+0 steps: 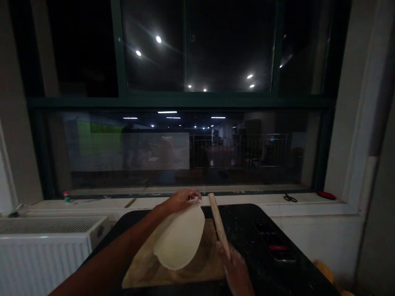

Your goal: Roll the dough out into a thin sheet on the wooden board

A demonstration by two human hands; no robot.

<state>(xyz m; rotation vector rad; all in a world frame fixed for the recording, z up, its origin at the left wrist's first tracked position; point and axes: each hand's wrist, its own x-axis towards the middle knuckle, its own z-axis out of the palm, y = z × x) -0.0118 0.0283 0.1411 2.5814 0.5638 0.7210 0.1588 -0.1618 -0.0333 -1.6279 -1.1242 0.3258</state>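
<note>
A thin, pale sheet of dough (180, 238) hangs from my left hand (185, 199), which pinches its far edge. The sheet is roughly oval, slanted over a wooden board (142, 273), and its lower end is close to the board; whether it touches I cannot tell. My right hand (236, 267) is wrapped round the near end of a wooden rolling pin (218, 222). The pin points away from me, tilted a little left, along the board's right side. Part of the board is hidden behind the dough and my left forearm.
Beneath the board is a black table (247, 213), with a phone (274, 242) on its right side. Behind runs a white windowsill (240, 200) bearing scissors (290, 198), a red object (326, 195) and a small bottle (66, 196). A radiator (46, 246) stands at left.
</note>
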